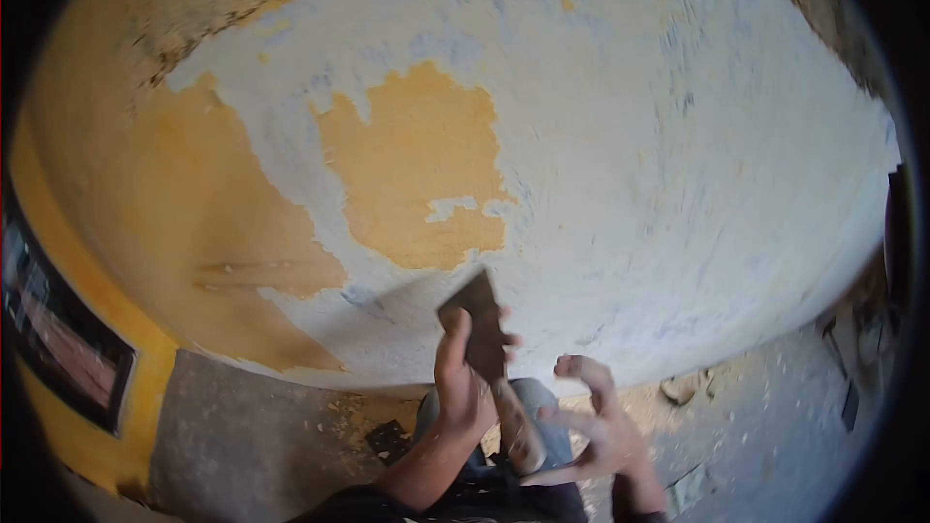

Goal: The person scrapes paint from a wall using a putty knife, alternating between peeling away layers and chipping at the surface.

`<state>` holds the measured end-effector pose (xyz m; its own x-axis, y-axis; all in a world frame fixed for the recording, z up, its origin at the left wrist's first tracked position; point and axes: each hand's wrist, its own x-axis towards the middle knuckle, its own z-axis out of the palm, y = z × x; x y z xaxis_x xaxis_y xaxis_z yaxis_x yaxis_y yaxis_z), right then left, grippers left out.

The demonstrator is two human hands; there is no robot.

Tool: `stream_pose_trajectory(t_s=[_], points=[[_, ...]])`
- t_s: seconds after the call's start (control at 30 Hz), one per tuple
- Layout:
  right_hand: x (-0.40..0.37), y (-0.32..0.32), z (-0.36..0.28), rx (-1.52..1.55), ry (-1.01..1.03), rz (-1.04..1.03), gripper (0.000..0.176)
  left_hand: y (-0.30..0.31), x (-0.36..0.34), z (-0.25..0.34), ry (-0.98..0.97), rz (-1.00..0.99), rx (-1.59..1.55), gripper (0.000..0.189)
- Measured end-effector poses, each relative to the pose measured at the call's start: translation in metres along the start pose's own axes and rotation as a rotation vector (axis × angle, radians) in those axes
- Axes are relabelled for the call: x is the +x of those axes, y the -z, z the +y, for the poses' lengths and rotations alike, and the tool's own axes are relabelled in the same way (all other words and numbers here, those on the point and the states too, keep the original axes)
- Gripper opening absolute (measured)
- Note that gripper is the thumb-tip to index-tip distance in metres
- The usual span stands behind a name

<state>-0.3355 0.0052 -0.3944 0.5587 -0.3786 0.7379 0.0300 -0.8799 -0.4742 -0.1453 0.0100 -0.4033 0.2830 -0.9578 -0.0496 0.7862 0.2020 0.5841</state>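
Head camera, and the scraper [481, 341] is angled up before the wall [620, 184], its blade pinched between the left hand's [463, 389] thumb and fingers. Right of the scraper's handle, the right hand [608, 436] is spread, fingers crooked; contact is unclear. Beyond the scraper's tip, a yellow patch [417, 165]!

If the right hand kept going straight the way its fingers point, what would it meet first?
Most likely the handle of the scraper, which the left hand holds by its blade. Depth is unclear, so the right hand might pass in front or behind.
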Motion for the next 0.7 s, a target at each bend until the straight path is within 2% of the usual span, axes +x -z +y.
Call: stream_pose_trajectory(t_s=[0.03,0.07,0.13,0.17,0.2,0.23,0.27,0.3,0.33,0.37,0.43,0.5,0.53,0.6,0.63,0.7], points=[[0.002,-0.003,0.001,-0.104,0.164,0.037,0.06,-0.016,-0.017,0.003,0.034,-0.012,0.15,0.042],[0.007,-0.001,-0.001,-0.096,0.179,0.017,0.06,-0.014,-0.022,0.002,0.159,-0.138,0.165,0.044],[0.026,0.004,-0.004,-0.231,0.584,-0.102,0.038,-0.023,-0.03,0.0,0.272,-0.186,0.211,0.048],[0.037,0.005,-0.003,-0.219,0.601,-0.108,0.038,-0.024,-0.031,-0.003,0.313,-0.174,0.218,0.048],[0.048,0.004,0.001,0.086,0.565,-0.101,0.028,-0.005,-0.023,-0.007,0.536,-0.129,0.016,0.051],[0.055,0.002,0.007,0.383,0.52,-0.097,0.018,0.008,-0.022,0.0,0.519,-0.133,0.017,0.051],[0.055,-0.002,0.024,0.544,0.413,0.032,0.01,0.02,-0.024,0.01,0.394,-0.314,0.237,0.052],[0.048,-0.003,0.024,0.404,0.211,0.33,0.011,0.027,-0.027,0.013,0.262,-0.49,0.454,0.053],[0.064,0.004,0.017,0.529,0.131,0.489,0.012,0.027,-0.034,0.001,-0.472,-0.33,0.848,0.045],[0.08,0.01,0.01,0.657,0.067,0.659,0.017,0.007,-0.044,0.017,-0.718,-0.288,1.26,0.028],[0.095,0.015,0.0,1.043,0.013,0.818,0.031,-0.05,-0.046,0.02,-1.17,-0.235,1.399,0.04],[0.097,0.017,0.004,1.014,0.3,0.608,0.043,-0.07,-0.025,0.012,-1.111,-0.454,1.526,0.055],[0.099,0.019,-0.004,1.134,0.287,0.612,0.047,-0.079,-0.01,0.006,-1.118,-0.436,1.517,0.055],[0.104,0.035,0.001,1.104,0.349,0.51,0.047,-0.093,0.021,-0.005,-1.311,-0.608,1.365,0.041],[0.106,0.044,0.004,1.071,0.41,0.426,0.047,-0.101,0.027,-0.004,-1.313,-0.605,1.358,0.041],[0.114,0.059,0.007,1.078,0.397,0.43,0.045,-0.116,0.041,-0.003,-1.496,-0.533,1.306,0.028]])
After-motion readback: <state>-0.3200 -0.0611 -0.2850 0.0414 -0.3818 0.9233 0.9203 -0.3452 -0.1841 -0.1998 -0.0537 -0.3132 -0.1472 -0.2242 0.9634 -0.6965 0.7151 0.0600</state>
